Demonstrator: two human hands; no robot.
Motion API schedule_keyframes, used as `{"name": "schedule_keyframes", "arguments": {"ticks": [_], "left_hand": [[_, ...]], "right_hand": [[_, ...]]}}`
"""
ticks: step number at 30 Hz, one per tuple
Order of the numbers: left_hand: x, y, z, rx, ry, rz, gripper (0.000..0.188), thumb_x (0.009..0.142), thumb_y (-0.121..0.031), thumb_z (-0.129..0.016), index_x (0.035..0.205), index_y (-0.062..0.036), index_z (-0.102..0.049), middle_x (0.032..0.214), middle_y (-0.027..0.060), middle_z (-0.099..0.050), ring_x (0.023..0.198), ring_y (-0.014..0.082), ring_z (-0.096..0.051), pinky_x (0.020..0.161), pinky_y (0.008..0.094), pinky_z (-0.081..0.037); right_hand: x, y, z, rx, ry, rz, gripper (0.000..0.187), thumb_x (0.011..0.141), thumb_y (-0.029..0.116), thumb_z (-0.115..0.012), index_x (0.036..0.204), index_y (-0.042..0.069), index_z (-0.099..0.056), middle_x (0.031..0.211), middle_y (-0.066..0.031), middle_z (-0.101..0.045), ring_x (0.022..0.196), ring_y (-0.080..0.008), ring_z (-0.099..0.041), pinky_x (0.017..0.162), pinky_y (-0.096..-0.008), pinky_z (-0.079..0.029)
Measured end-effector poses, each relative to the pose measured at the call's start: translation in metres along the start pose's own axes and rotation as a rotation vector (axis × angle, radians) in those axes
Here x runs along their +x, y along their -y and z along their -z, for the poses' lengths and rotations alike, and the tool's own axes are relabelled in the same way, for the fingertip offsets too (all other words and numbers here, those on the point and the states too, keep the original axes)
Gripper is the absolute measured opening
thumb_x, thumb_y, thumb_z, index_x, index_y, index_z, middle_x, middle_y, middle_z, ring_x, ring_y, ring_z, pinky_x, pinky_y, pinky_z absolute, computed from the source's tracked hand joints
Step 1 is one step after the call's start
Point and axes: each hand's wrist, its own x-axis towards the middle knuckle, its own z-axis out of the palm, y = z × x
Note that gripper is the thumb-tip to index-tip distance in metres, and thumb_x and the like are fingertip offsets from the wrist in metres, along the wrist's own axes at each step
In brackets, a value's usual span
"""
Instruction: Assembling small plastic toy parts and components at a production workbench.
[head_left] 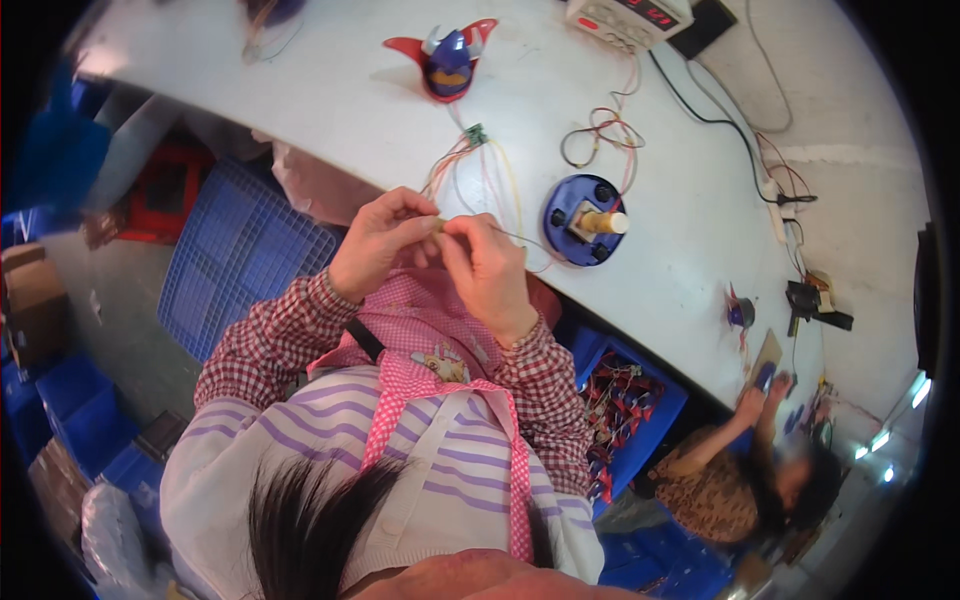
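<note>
Red and yellow wires (455, 153) seem best kept slack while our left hand (385, 242) and right hand (490, 270) pinch narrowly, on what we cannot tell.

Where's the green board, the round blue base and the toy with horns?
Board (475, 134): head view, on its middle.
Base (578, 195): head view, on its blue face.
Toy (452, 54): head view, on its dark helmet.
</note>
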Motion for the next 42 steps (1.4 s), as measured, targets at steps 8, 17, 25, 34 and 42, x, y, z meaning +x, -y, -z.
{"name": "schedule_keyframes", "arguments": {"ticks": [8,17,25,34,42], "left_hand": [[-0.001,0.013,-0.003,-0.045,-0.023,-0.091,0.011,0.088,-0.003,-0.057,0.098,0.0005,-0.055,0.079,0.0097,-0.061,0.062,0.0120,-0.057,0.057,0.0194,-0.048],[-0.002,-0.003,-0.002,0.805,-0.020,-0.208,0.025,0.087,-0.007,-0.061,0.110,0.0017,-0.056,0.078,0.0058,-0.058,0.058,0.0087,-0.048,0.055,0.0166,-0.040],[0.064,-0.010,-0.083,1.377,0.344,-0.935,0.080,0.068,-0.037,-0.078,0.131,-0.0008,-0.043,0.126,0.0172,-0.046,0.108,0.0289,-0.046,0.093,0.0368,-0.038],[0.124,0.052,-0.111,1.669,0.325,-0.779,0.103,0.056,-0.059,-0.075,0.131,0.0015,-0.038,0.127,0.0187,-0.044,0.115,0.0345,-0.042,0.101,0.0476,-0.027],[0.107,0.032,-0.108,1.559,0.260,-0.843,0.083,0.063,-0.048,-0.077,0.123,-0.0003,-0.044,0.116,0.0150,-0.048,0.109,0.0310,-0.045,0.097,0.0448,-0.032]], "right_hand": [[-0.004,-0.003,-0.013,-0.127,-0.113,0.134,0.017,0.078,-0.003,-0.061,0.093,0.003,-0.056,0.077,-0.0080,-0.057,0.059,-0.0206,-0.052,0.054,-0.0299,-0.044],[-0.018,0.001,-0.003,-0.024,-0.054,0.004,0.024,0.077,0.006,-0.069,0.098,0.003,-0.058,0.080,-0.0082,-0.061,0.063,-0.0199,-0.056,0.057,-0.0273,-0.045],[-0.013,-0.023,0.125,0.049,-0.473,-0.288,0.034,0.078,0.010,-0.070,0.108,0.000,-0.057,0.097,-0.0086,-0.054,0.065,-0.0128,-0.050,0.056,-0.0240,-0.044],[-0.007,-0.052,0.105,-0.361,-0.336,-0.052,0.019,0.078,0.007,-0.069,0.094,0.001,-0.060,0.088,-0.0077,-0.057,0.067,-0.0183,-0.052,0.061,-0.0266,-0.045],[0.005,-0.048,0.167,-0.493,-0.654,-0.118,0.018,0.083,0.015,-0.068,0.084,0.000,-0.058,0.075,-0.0056,-0.058,0.062,-0.0164,-0.050,0.059,-0.0263,-0.044]]}}
